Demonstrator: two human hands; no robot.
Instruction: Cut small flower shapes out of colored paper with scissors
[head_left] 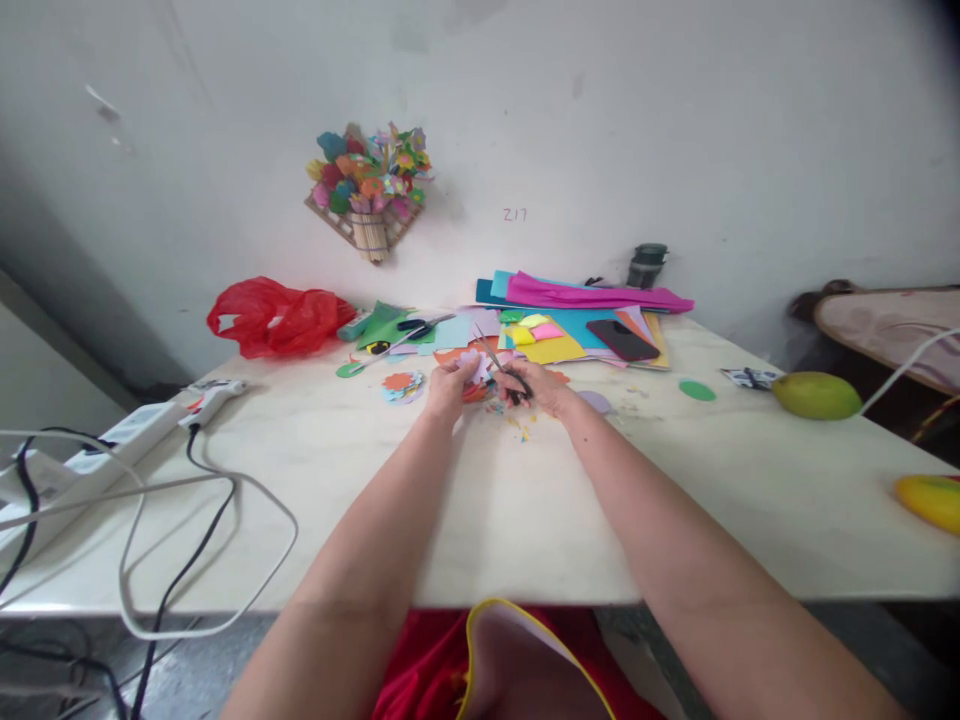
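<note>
Between the fingers of my left hand (pixel 448 390) is a lilac paper flower (pixel 470 366) with a scalloped edge. My right hand (pixel 546 390) grips a pair of scissors (pixel 516 382) by the dark handles, and the blades point up and to the left, close beside the flower. Small paper scraps (pixel 523 428) lie on the table under the hands. Left of my left hand sits a pile of cut paper flowers (pixel 403 387), an orange one on top. A lilac paper circle (pixel 596 402) lies just right of my right hand.
Coloured paper sheets (pixel 559 347) and a phone (pixel 624 340) lie at the back. A red plastic bag (pixel 281 315), other scissors (pixel 424 325) and a power strip (pixel 127 440) with cables are on the left. Right are a green paper circle (pixel 697 390) and a green mango (pixel 816 395).
</note>
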